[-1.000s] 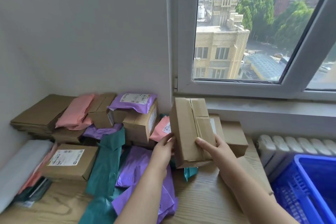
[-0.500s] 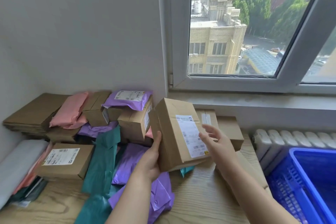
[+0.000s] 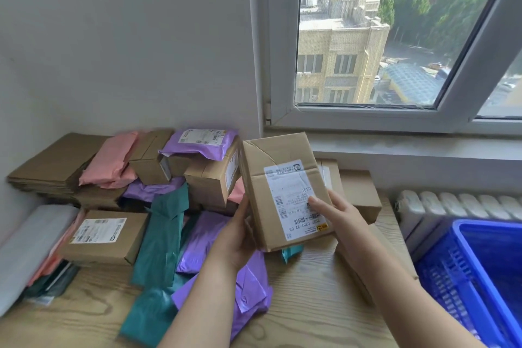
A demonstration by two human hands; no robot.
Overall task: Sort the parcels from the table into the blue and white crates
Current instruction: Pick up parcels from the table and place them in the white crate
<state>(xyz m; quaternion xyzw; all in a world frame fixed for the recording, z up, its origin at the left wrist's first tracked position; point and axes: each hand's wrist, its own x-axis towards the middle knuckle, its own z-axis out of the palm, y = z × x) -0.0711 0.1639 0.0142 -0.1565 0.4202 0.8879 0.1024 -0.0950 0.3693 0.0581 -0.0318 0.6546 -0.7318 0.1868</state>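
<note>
Head view: a cardboard box [image 3: 271,167], its shipping label [image 3: 293,198] facing the camera, is held tilted above the worktop [image 3: 310,291]. The left hand [image 3: 236,237] grips the box's lower left edge, thumb in front and fingers hidden behind. The right hand [image 3: 341,220] pinches the box's right side, thumb on the label. The blue crate [image 3: 463,277] stands to the right of the box, and piled parcels [image 3: 209,181] lie to its left.
</note>
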